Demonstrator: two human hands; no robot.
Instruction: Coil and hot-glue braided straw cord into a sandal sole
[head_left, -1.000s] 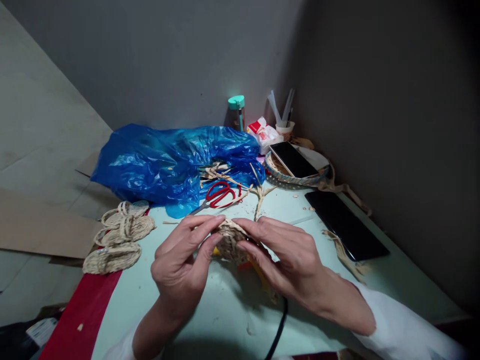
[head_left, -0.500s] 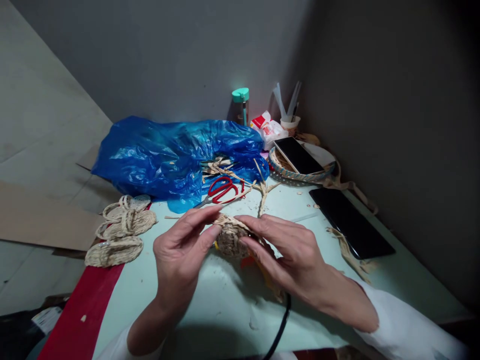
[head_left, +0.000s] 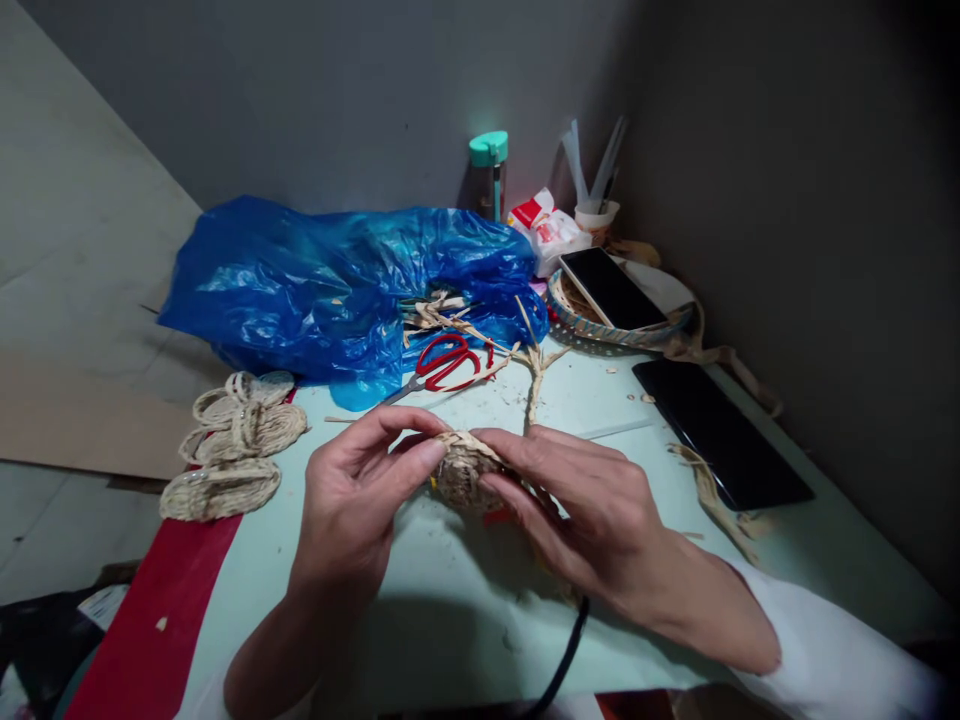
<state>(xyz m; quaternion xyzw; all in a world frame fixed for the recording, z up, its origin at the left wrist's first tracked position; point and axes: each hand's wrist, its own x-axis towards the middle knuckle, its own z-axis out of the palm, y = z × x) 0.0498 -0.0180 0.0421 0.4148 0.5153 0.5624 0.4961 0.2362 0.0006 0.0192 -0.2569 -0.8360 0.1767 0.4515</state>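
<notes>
Between my two hands is a small piece woven of straw-coloured fibre (head_left: 463, 480), much of it in shadow. My left hand (head_left: 360, 490) pinches its left upper edge between thumb and fingers. From the other side, my right hand (head_left: 589, 500) grips the right edge, thumb below and fingers above, hiding that end. A braided strand (head_left: 535, 395) with loose ends rises behind my right fingers. Scissors with red handles (head_left: 442, 368) rest just beyond. Something orange-red shows beneath the woven piece, too covered to name. A black cable (head_left: 566, 655) runs below my right hand.
Several small woven sandals (head_left: 225, 492) lie at the left over a red strip (head_left: 142, 630). Behind are a blue plastic bag (head_left: 300, 290), a bottle (head_left: 489, 175), a tissue pack (head_left: 551, 235) and a round basket (head_left: 600, 330) bearing a phone (head_left: 615, 290). A black tablet-like slab (head_left: 724, 435) lies right.
The camera view has tilted down slightly, so the table things sit higher in the picture. Both hands keep their hold on the woven piece, with only slight finger shifts.
</notes>
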